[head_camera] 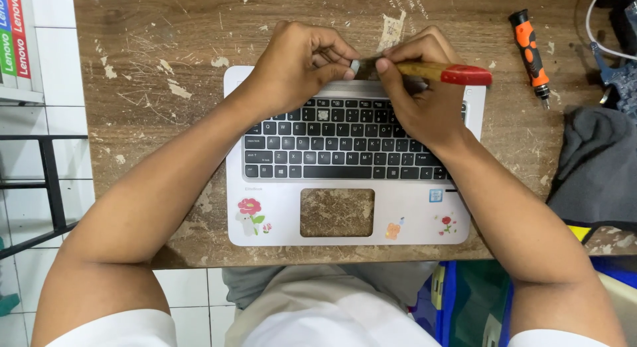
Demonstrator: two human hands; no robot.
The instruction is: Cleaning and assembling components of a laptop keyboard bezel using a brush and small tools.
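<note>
Left hand (298, 62) pinching small grey piece (355, 68), right hand (415, 88) gripping red-handled brush (443, 72), above far edge of laptop keyboard case (265, 188), orange screwdriver (531, 52) far right

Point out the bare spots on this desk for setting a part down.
Bare wood lies left of the laptop palmrest, and between it and the orange screwdriver. The far strip is crowded: left hand and right hand with a brush. Grey cloth fills the right edge.

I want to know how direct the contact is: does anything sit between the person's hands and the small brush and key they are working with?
Nothing visible does. The right hand grips the brush directly, and the left hand pinches a small pale keycap at the bristles, above the laptop keyboard.
</note>
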